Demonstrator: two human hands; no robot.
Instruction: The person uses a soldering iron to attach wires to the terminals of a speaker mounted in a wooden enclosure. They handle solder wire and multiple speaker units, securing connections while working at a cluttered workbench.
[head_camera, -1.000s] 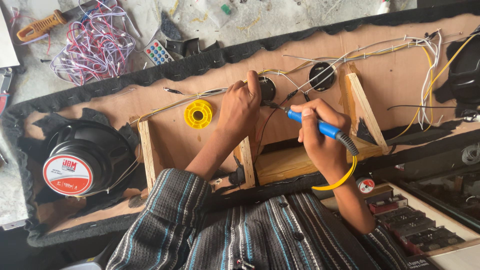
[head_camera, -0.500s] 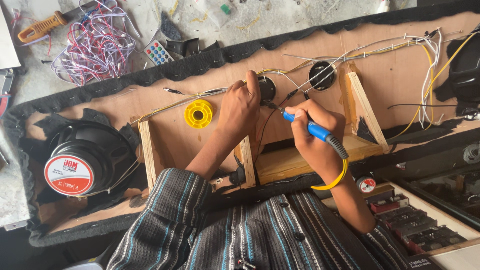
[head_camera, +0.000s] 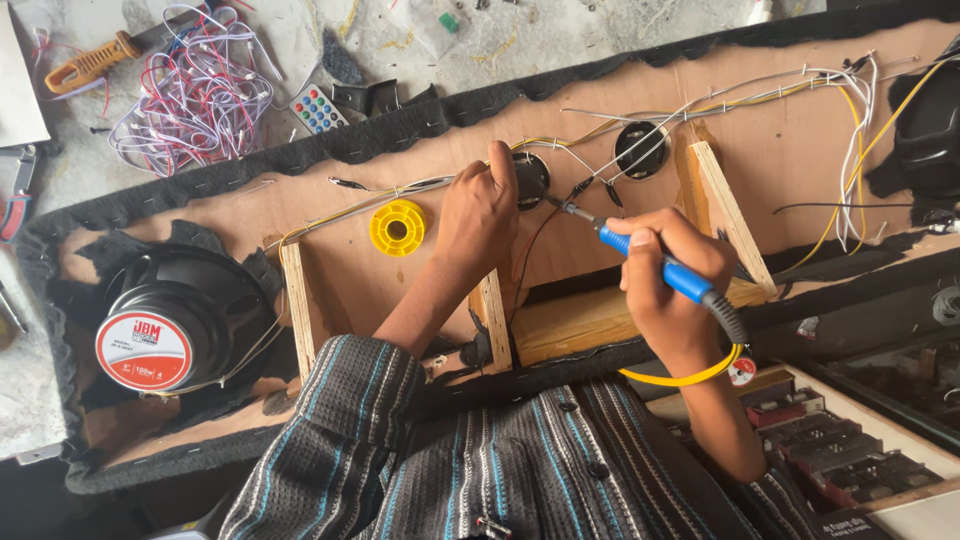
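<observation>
My right hand (head_camera: 668, 268) grips a blue-handled soldering iron (head_camera: 655, 262), its metal tip pointing left toward a small round black part (head_camera: 530, 175) set in the wooden panel (head_camera: 780, 150). My left hand (head_camera: 480, 215) pinches a thin wire right at that round part, fingers closed on it. A yellow solder spool (head_camera: 397, 227) lies on the panel just left of my left hand. A second round black part (head_camera: 641, 150) sits further right, with white and yellow wires (head_camera: 850, 110) running along the panel.
A large black speaker (head_camera: 165, 320) with a red and white label is mounted at the panel's left end. Beyond the panel lie a tangle of red and white wire (head_camera: 195, 100), a small remote (head_camera: 318, 108) and an orange-handled screwdriver (head_camera: 95, 62). A circuit board (head_camera: 840, 440) sits lower right.
My right hand has moved the soldering iron's tip slightly left, closer to the round black part. My left hand has stayed on the wire.
</observation>
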